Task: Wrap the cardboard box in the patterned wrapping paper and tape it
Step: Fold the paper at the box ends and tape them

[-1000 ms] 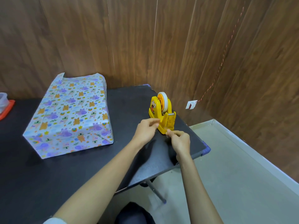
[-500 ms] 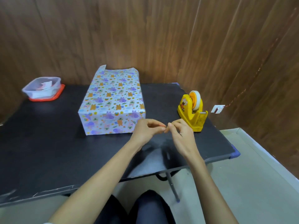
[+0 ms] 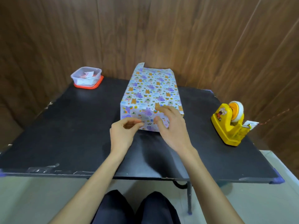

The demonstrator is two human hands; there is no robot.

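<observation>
The box wrapped in patterned paper (image 3: 150, 89) lies on the black table (image 3: 72, 130), its near end face turned toward me. A short strip of clear tape (image 3: 145, 118) spans that end face. My left hand (image 3: 124, 131) pinches the strip's left end between thumb and forefinger. The thumb of my right hand (image 3: 171, 126) presses the strip's right end onto the paper, with the fingers spread over the box's top edge. At the box's far end the paper stands up loose.
A yellow tape dispenser (image 3: 229, 123) stands at the table's right edge. At the back left sits a clear plastic container on a red lid (image 3: 87, 77). Wood panelling runs behind the table. My knees show below the front edge.
Both hands have left the dispenser with a piece of tape and moved left to the box's near end face. My view has swung left, so the container now shows.
</observation>
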